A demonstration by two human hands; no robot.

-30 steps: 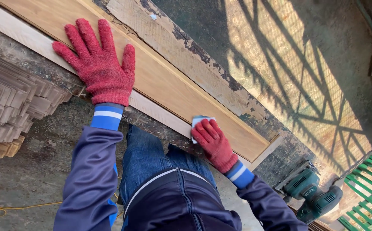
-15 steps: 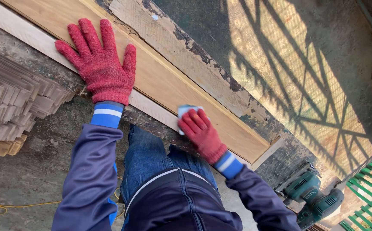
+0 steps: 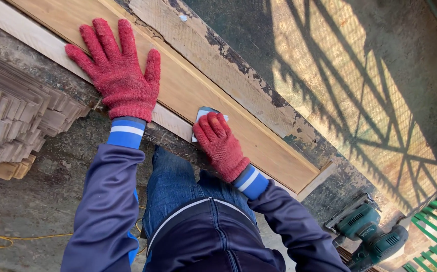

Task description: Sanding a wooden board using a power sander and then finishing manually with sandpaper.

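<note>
Two hands in red knit gloves: the left hand (image 3: 119, 75) and the right hand (image 3: 222, 144). One folded piece of sandpaper (image 3: 204, 113) at the plank's near edge. One long tan plank (image 3: 188, 90). One worn board (image 3: 238, 65) with peeling paint along its far edge. One stack of thin wooden strips (image 3: 14, 121). One green power tool (image 3: 372, 234). One yellow cord (image 3: 7, 236)

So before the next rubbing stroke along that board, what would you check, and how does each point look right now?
1. Left hand flat on the wooden board, steadying it: ok.
2. Right hand pressing the small sanding sheet against the board's near edge: ok.
3. Both gloves on: ok.
4. Sheet's abrasive face worn or not: cannot tell.
5. Green power tool on the floor, away from both hands: ok.
6. Yellow cord away from the board: ok.
</note>
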